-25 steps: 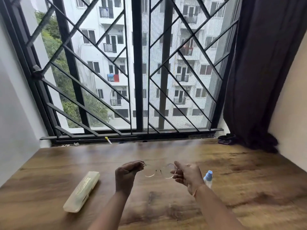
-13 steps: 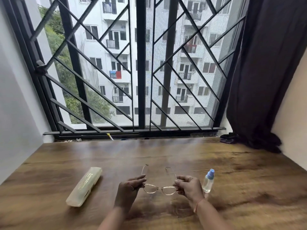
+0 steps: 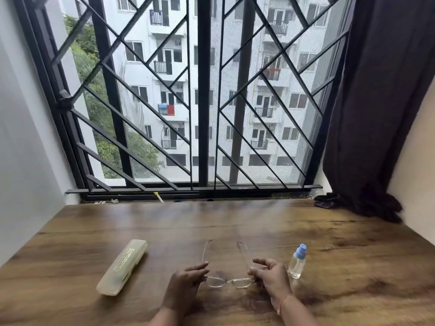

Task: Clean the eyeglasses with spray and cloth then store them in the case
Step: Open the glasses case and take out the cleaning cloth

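The eyeglasses sit low over the near middle of the table, arms unfolded and pointing away. They lie between the case on the left and the spray bottle just to the right. The left hand pinches the left hinge corner, the right hand the right one. The frame looks thin, light and easily bent (lenses smear too), so the rim ends seem the safest hold. No cloth shows, and whether the frame touches the wood is unclear.
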The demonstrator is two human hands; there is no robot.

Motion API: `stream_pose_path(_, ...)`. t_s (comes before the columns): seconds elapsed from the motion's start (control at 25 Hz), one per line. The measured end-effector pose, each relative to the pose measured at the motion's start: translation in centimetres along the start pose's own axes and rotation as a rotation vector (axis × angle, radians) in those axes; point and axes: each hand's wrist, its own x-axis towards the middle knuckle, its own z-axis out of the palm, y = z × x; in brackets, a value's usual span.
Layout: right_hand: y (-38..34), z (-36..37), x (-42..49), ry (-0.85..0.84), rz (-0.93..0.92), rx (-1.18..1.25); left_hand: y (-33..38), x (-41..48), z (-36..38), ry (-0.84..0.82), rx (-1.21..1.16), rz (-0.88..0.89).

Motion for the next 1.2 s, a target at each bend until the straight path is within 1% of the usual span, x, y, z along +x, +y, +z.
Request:
stream_pose_path(0.12,-0.1,0.0,-0.2,0.0,-0.017,0.0,-0.2,-0.2,0.0,-0.004,-0.011,-0.014)
stream_pose_path(0.24,0.0,0.0,-0.1,-0.005,-0.022,0.003,-0.3,-0.5,-0.1,-0.002,0.016,0.011)
stream_pose_path(0.6,0.6,0.1,0.3,0.029,0.01,-0.019,-0.6,-0.8,-0.4,0.002,0.071,0.042)
stream_pose_path(0.68,0.7,0.2,0.5,0.082,-0.007,-0.037,-0.7,-0.9,-0.5,0.018,0.082,0.034)
stream_pose_path(0.8,-0.4,0.8,0.7,0.228,-0.115,-0.21,-0.4,-1.1,-1.2,0.096,0.091,0.056)
stream_pose_path(0.92,-2.7,2.7,-0.2,0.252,-0.284,-0.433,-0.1,-1.6,-2.7,0.256,0.119,0.022)
stream_pose_path(1.0,-3.9,4.9,-0.5,0.196,-0.412,-0.534,0.2,-2.4,-4.5,0.341,0.172,-0.021)
stream_pose_path(1.04,-4.2,6.3,-0.6,0.147,-0.465,-0.571,0.1,-3.0,-5.4,0.35,0.231,-0.03)
stream_pose_path(1.12,-4.7,9.3,-0.7,0.026,-0.563,-0.666,-0.5,-4.1,-7.4,0.394,0.389,-0.075)
stream_pose_path(1.2,-4.9,12.5,-1.1,-0.107,-0.664,-0.756,-1.4,-5.0,-9.2,0.503,0.513,-0.143)
